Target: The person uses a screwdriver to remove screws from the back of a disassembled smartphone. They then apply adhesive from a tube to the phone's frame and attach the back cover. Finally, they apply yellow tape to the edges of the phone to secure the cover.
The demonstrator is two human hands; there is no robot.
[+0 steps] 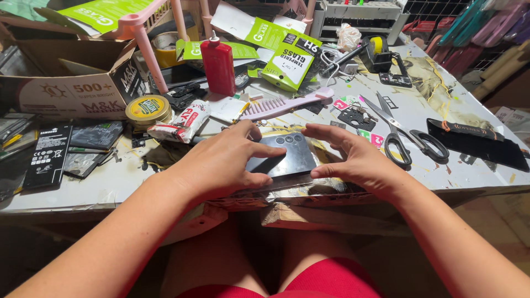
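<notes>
Both hands, left [221,163] and right [353,160], grip the dark phone [282,154] by its side edges at centre frame, flat on the desk [110,185]. It looks light, stiff, glossy and slippery, probably fragile, so the edges seem the safest hold.

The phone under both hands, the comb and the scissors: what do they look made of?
Phone: glossy black back, glass or plastic, reflecting light. Comb: matte pink plastic, moulded teeth. Scissors: shiny metal blades, black handles, likely plastic.
</notes>
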